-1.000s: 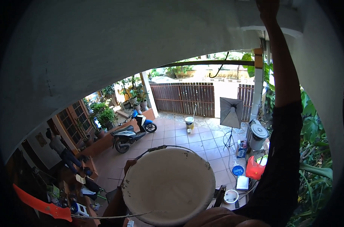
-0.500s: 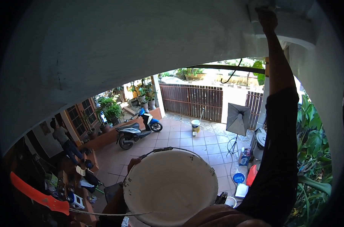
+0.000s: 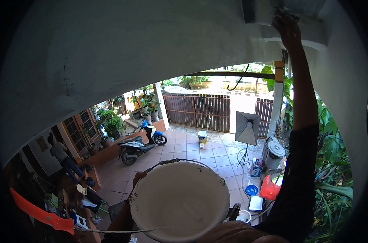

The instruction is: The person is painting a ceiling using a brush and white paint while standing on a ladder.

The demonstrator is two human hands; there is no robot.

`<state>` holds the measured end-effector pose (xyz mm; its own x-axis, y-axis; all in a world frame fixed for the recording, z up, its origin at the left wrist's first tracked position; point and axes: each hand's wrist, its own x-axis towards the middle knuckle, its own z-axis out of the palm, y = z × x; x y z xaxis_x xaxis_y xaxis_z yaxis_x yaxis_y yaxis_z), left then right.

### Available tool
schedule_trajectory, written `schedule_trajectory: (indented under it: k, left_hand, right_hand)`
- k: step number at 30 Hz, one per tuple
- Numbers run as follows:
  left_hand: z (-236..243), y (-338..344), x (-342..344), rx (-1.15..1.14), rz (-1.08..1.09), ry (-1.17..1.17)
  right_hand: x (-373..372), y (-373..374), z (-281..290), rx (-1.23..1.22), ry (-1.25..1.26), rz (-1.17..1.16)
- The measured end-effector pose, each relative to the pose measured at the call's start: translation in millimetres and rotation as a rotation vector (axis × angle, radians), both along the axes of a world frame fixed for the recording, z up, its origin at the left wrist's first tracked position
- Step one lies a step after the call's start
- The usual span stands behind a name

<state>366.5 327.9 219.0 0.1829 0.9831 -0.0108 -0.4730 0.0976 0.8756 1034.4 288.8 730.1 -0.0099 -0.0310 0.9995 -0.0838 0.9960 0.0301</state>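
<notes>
A large bucket (image 3: 180, 202), pale inside with a chipped rim and a wire handle, is close below me. My left hand (image 3: 139, 179) grips its left side near the rim; most of the fingers are hidden behind the bucket. High at the upper right, my right hand (image 3: 289, 30) reaches to the pale grey overhead surface (image 3: 151, 40). Its fingers are bent round something small and greyish, too dark to name. At the lower left, an orange handle (image 3: 42, 212) carries a thin rod or edge-on blade (image 3: 119, 231) whose end meets the bucket.
Far below, a motorbike (image 3: 141, 143) stands on the tiles, with a paint pail (image 3: 202, 136) beyond it. A softbox light (image 3: 247, 127) on a stand, a lidded bin (image 3: 276, 150) and a red bag (image 3: 269, 188) are at right. A person (image 3: 62, 156) stands at left.
My right hand has shifted slightly down along the overhead surface, and its fingers show more spread. A dark patch has appeared beside it. The yard has slid left in view; the left hand keeps the bucket.
</notes>
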Motion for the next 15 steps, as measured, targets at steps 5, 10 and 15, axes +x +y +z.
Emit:
schedule_trajectory:
  k: [5, 10, 15]
  left_hand:
    - [-1.5, -4.7, -0.4, -0.003, 0.032, 0.000]
    - [12.0, 3.2, 8.1, 0.003, 0.041, 0.008]
    - [10.8, 0.5, 6.9, 0.001, 0.063, -0.001]
  right_hand:
    - [18.4, 41.6, -16.3, -0.072, 0.156, -0.368]
    - [85.9, 58.4, -8.7, 0.384, 0.143, -1.790]
    - [72.5, 66.8, -19.0, 0.438, 0.306, -2.131]
